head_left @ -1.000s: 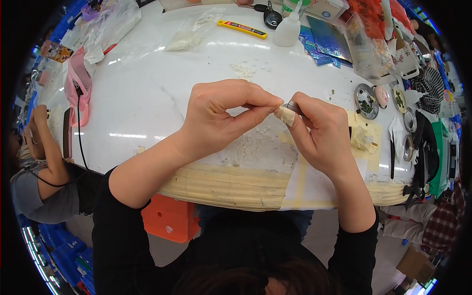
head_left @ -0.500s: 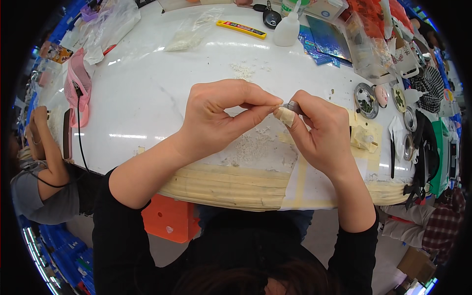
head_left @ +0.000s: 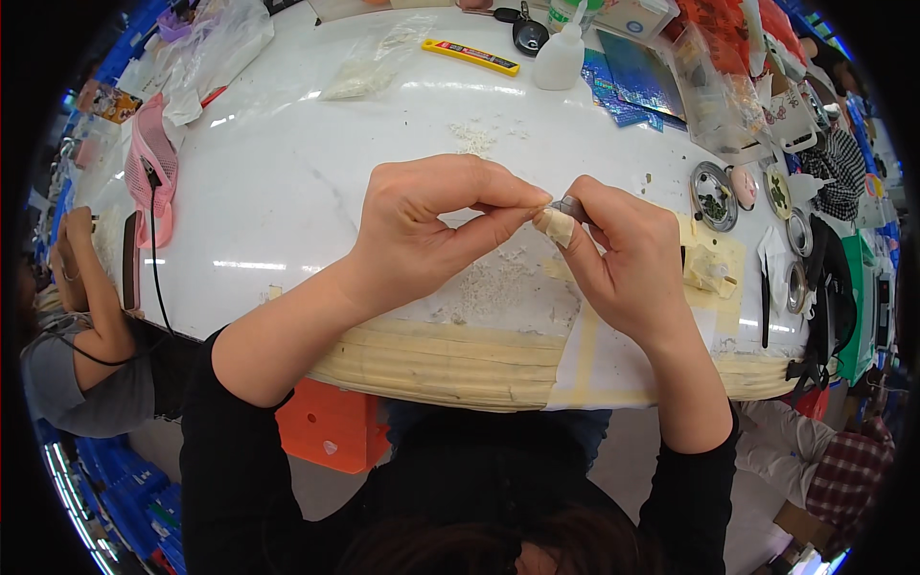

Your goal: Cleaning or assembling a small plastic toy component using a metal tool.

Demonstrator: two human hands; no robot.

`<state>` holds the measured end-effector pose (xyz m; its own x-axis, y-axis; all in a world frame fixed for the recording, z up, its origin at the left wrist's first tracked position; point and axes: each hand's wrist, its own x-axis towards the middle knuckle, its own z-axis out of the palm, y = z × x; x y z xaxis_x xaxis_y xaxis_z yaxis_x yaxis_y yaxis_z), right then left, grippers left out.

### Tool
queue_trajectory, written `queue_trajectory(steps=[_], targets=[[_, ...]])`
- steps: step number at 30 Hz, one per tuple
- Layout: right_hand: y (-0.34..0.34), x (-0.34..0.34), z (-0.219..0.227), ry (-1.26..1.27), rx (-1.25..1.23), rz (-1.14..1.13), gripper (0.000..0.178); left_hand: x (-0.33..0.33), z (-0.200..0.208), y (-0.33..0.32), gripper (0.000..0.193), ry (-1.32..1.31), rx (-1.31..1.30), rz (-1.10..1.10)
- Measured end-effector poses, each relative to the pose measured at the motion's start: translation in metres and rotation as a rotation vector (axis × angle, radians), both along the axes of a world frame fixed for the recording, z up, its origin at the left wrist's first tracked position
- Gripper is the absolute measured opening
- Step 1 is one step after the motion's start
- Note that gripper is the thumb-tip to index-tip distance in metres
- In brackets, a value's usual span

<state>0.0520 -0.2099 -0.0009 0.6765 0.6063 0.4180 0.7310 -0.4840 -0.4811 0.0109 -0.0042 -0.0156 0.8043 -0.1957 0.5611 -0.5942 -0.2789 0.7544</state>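
Note:
My left hand (head_left: 431, 220) is closed in a pinch, thumb against forefinger; whatever is between the tips is too small to make out. My right hand (head_left: 623, 249) meets it fingertip to fingertip above the table. It grips a small grey metal piece (head_left: 572, 208), perhaps a blade, between forefinger and thumb. Beige tape (head_left: 556, 228) wraps the right thumb. Below the hands, white shavings (head_left: 494, 287) are scattered on the white table (head_left: 278, 182). A second patch of white crumbs (head_left: 472, 137) lies beyond them.
A yellow utility knife (head_left: 470, 57) and a white squeeze bottle (head_left: 559, 59) are at the far side. Round metal dishes (head_left: 714, 196) and a black stick-like tool (head_left: 765, 302) lie to the right. A pink mesh pouch (head_left: 153, 168) sits left, near another person's arms (head_left: 91, 278).
My hands have barely moved. The person in the checked shirt at the lower right has shifted slightly.

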Motion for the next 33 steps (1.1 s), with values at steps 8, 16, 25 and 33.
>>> queue_trajectory(steps=[8, 16, 25, 33], targets=[[-0.001, -0.002, 0.003, 0.052, 0.001, 0.037, 0.016, 0.0, 0.001, 0.0, 0.023, -0.036, 0.044, 0.012], [0.0, 0.001, 0.0, 0.028, 0.006, 0.027, 0.017, 0.002, 0.0, 0.002, 0.017, 0.076, 0.035, 0.08], [0.001, 0.0, 0.001, 0.038, 0.004, -0.014, 0.021, 0.017, -0.003, 0.022, 0.008, 0.254, 0.399, 0.37], [-0.001, 0.002, -0.002, 0.022, -0.008, -0.019, 0.018, 0.009, 0.004, 0.013, 0.008, 0.387, 0.339, -0.089]])
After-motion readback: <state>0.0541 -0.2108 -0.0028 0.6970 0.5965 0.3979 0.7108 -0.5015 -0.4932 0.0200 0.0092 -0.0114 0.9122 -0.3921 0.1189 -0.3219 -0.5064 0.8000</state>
